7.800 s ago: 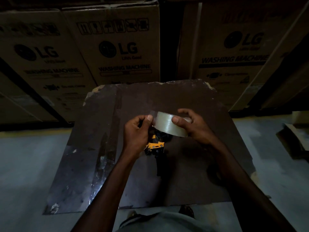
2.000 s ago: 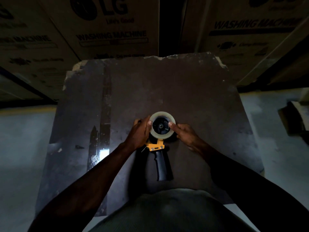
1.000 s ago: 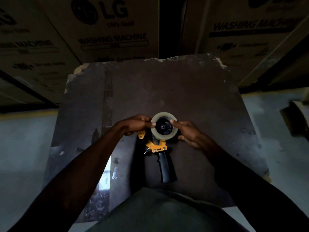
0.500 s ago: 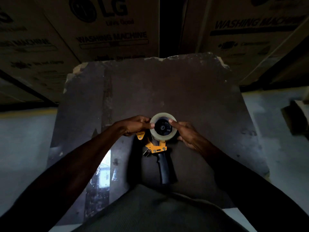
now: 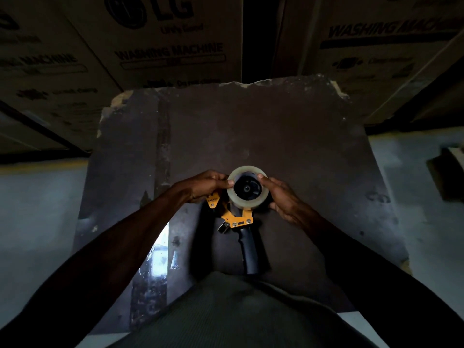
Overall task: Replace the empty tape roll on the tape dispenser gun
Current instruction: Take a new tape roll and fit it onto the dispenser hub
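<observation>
A clear tape roll sits around the black hub of the tape dispenser gun, which lies flat on a dark board. The gun has an orange frame and a black handle pointing toward me. My left hand pinches the roll's left rim with thumb and fingers. My right hand holds the roll's right side, thumb on the top edge. The gun's front end is partly hidden under my left hand.
The worn dark board has chipped far corners and a shiny strip at the left. Large cardboard washing machine boxes stand behind it. Grey floor lies on both sides, with a dark object at the right edge.
Earlier the roll was held in the air above the gun; now it sits on the hub. In the last second both hands have stayed on the roll's rim with little movement.
</observation>
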{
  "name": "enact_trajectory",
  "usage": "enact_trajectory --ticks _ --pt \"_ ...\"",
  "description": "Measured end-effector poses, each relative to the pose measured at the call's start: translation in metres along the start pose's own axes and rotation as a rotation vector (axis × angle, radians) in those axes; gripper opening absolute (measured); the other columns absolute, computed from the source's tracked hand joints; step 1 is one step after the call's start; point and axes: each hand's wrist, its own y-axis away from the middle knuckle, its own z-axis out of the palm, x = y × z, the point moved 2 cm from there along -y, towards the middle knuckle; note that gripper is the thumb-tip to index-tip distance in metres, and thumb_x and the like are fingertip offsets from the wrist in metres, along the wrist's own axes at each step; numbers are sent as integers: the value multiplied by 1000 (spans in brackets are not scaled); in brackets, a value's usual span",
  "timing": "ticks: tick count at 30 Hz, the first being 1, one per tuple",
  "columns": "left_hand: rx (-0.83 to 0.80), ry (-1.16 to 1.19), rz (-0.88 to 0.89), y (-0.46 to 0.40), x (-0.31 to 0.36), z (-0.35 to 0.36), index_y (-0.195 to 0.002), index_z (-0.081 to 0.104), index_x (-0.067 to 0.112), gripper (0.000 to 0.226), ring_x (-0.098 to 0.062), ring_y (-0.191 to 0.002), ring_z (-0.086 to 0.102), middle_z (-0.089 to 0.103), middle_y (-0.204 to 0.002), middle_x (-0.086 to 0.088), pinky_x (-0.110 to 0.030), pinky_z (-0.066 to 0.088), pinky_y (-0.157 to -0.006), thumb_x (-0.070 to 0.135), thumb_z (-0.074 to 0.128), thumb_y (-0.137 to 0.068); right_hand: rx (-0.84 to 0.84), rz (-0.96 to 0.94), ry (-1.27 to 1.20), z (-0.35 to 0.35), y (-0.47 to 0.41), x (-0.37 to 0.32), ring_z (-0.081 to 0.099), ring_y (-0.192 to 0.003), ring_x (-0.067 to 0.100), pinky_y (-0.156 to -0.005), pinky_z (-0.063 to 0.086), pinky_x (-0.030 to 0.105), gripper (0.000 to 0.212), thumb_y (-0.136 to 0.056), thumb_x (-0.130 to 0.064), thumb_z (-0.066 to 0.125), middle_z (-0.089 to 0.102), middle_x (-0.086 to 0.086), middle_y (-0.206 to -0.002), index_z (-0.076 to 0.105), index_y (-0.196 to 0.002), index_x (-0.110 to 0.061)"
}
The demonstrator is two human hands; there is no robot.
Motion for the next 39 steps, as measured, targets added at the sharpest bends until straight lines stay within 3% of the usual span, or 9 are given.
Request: enact_trajectory --ticks 4,9,13,17,24,29,33,36,39 --pt "-29 -98 4 2 5 1 -100 68 11 15 -14 -63 67 73 -81 -8 -21 53 -54 18 55 -97 11 1 19 -1 2 4 65 -117 27 -107 44 59 62 -68 -69 70 74 5 -116 70 -109 -21" --pt "-92 -172 -8 -1 2 -4 -122 63 15 38 -35 -95 63 65 -117 -31 -33 55 -73 36 61 -91 1 -8 47 -1 2 4 66 -116 27 -105 47 53 59 -72 -68 69 74 6 -115 70 -108 -21" --pt "-65 -212 2 3 7 2 -119 63 21 29 -16 -80 68 72 -102 -8 -25 54 -65 33 58 -93 41 -50 131 -3 2 4 58 -84 26 -68 41 38 50 -72 -72 67 68 6 -91 70 -89 -26" --pt "-112 -259 -15 5 8 1 -132 55 16 42 -17 -113 64 67 -125 -6 -31 51 -93 32 58 -94 121 -129 277 -2 3 6 72 -91 17 -85 56 44 58 -73 -81 59 78 -3 -92 75 -91 -28" --pt "-50 -293 -49 11 18 9 -119 61 8 26 -2 -75 69 72 -92 3 -14 51 -62 21 54 -97 177 -109 350 2 7 2 73 -92 20 -91 56 51 70 -65 -85 56 79 0 -91 76 -90 -23" --pt "243 -155 -104 -1 11 21 -85 69 13 28 -29 -80 63 69 -86 -12 -34 49 -74 38 56 -84 245 -37 367 13 8 -20 65 -112 31 -98 52 49 76 -80 -78 36 70 8 -119 71 -114 -20" --pt "600 -456 -178 -15 6 35 -115 65 8 81 -37 -124 51 59 -129 -21 -49 33 -109 69 18 -90 272 -97 517 16 5 -29 57 -125 32 -106 44 42 82 -90 -75 26 61 14 -137 64 -129 -14" --pt "791 -613 -254 -15 10 49 -121 61 10 79 -37 -139 34 52 -139 -19 -61 9 -114 64 9 -94 287 -105 565 14 1 -29 59 -124 31 -106 45 43 91 -84 -83 23 64 14 -135 67 -127 -17" --pt "859 -680 -220 -14 7 52 -112 66 9 80 -38 -134 39 57 -132 -22 -60 12 -114 61 7 -96 307 -111 608 12 -2 -23 66 -112 31 -99 50 44 106 -70 -94 18 71 15 -121 73 -113 -15"
